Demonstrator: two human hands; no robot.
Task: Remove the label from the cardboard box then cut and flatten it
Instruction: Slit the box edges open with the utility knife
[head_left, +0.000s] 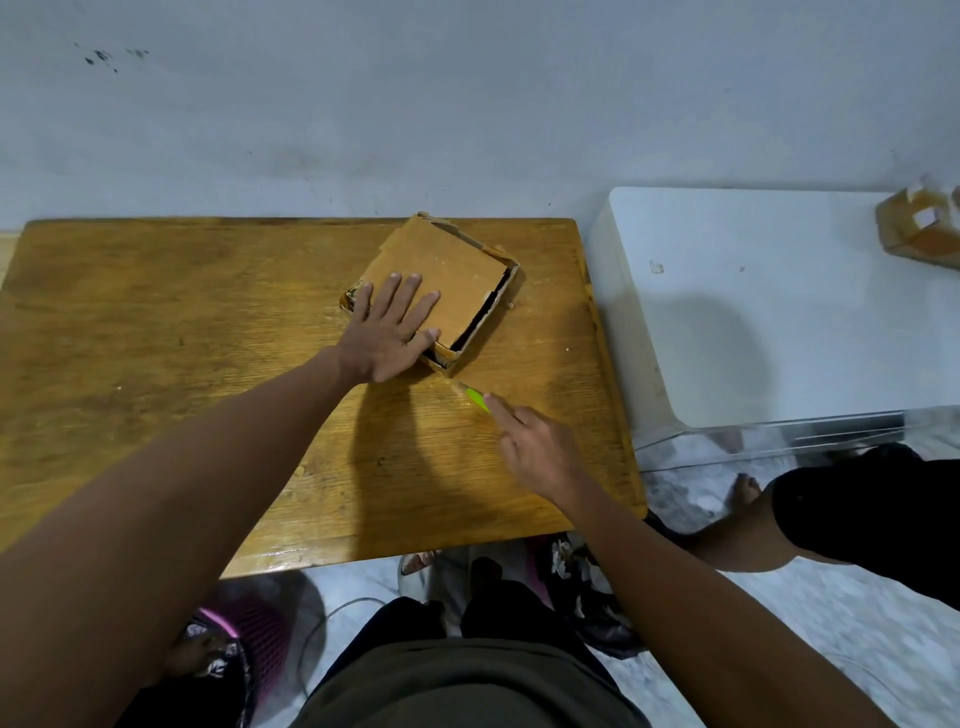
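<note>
Cutting: your left hand flat, spread on box | right hand grips green cutter | box part-collapsed, flattening left

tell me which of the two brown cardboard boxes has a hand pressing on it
The flat brown cardboard box on the wooden table: the left hand lies flat on its top. The other cardboard box sits untouched on the white surface.

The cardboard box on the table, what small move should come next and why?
Probably drive the green cutter forward into the cardboard box's near corner. The left hand presses flat on top, steadying it; the right hand grips the cutter, its blade aimed at that still-joined corner.
</note>
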